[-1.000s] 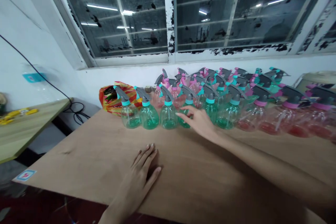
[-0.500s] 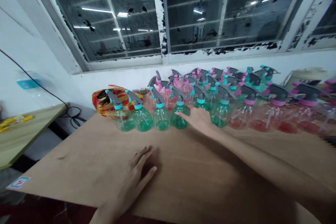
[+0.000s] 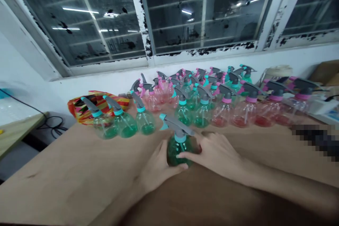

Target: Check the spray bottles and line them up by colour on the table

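Note:
A green spray bottle (image 3: 173,150) with a grey and turquoise trigger head stands out in front of the row, between my two hands. My left hand (image 3: 156,169) is wrapped round its left side, thumb across the front. From the right, my right hand (image 3: 217,152) grips the same bottle, its thumb lying on the front. Parts of the bottle's sides are covered by my fingers. To the left are three more green bottles, one of them a green spray bottle (image 3: 125,125). Behind stands a pair of green ones, and pink spray bottles (image 3: 241,114) continue the row rightward.
Further pink and green bottles crowd the back of the brown table (image 3: 66,169) below the window. A red and yellow bag (image 3: 76,107) lies at the back left, near a black cable (image 3: 57,127). At the right edge is a blurred-out dark patch.
My right hand has brought one green bottle out of the row toward me. My left hand has lifted from the table and closed on it too. The view has shifted right.

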Tool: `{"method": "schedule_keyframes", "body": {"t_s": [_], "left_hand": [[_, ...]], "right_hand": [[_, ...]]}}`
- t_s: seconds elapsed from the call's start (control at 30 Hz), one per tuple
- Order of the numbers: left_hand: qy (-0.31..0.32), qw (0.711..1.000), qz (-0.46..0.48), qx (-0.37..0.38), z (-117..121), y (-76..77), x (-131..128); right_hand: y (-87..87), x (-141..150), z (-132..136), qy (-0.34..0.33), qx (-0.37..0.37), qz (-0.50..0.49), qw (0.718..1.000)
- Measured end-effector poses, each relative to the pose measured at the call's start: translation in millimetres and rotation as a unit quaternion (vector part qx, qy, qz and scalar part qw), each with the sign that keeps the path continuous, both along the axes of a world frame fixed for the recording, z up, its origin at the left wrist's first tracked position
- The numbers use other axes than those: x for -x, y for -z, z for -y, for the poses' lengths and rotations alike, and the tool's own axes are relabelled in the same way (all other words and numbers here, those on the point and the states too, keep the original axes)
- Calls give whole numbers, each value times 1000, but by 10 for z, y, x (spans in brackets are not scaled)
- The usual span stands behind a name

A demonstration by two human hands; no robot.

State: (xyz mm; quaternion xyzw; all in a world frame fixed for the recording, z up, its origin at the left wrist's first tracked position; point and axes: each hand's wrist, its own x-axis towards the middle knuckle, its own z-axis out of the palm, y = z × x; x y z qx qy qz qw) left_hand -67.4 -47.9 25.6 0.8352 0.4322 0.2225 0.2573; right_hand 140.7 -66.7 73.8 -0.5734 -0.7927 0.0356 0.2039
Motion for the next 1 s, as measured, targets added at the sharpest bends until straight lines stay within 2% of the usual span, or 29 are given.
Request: {"method": "schedule_keyframes", "body": {"t_s": [0.1,0.17,0.27,0.33,0.4,0.5,0.7,0.83,1.0], "left_hand": [[17,998,21,63,92,-81,-251],[37,996,29,75,129,-111,-409],[76,993,41,82,130,-103,-652],[95,991,47,83,110,-84,-808],[116,989,51,80,83,-69,-939],[146,985,53,73,34,-55,-1054],[150,989,-11,13,-149,48,-997],[145,981,-114,-59,-337,164,-830],[120,973,-166,-102,-483,248,-656]], "right_hand": [[-10,-314,42,-52,-15,-38,998],[-8,-534,-12,-107,9,-104,989],[8,-779,-108,-194,93,-237,948],[22,-848,-131,-235,115,-308,915],[34,-850,-115,-251,112,-363,890],[55,-803,-77,-228,85,-416,876],[138,-776,-171,-174,29,-420,890],[159,-784,-293,-182,2,-403,897],[145,-761,-378,-183,-26,-384,905]]}}
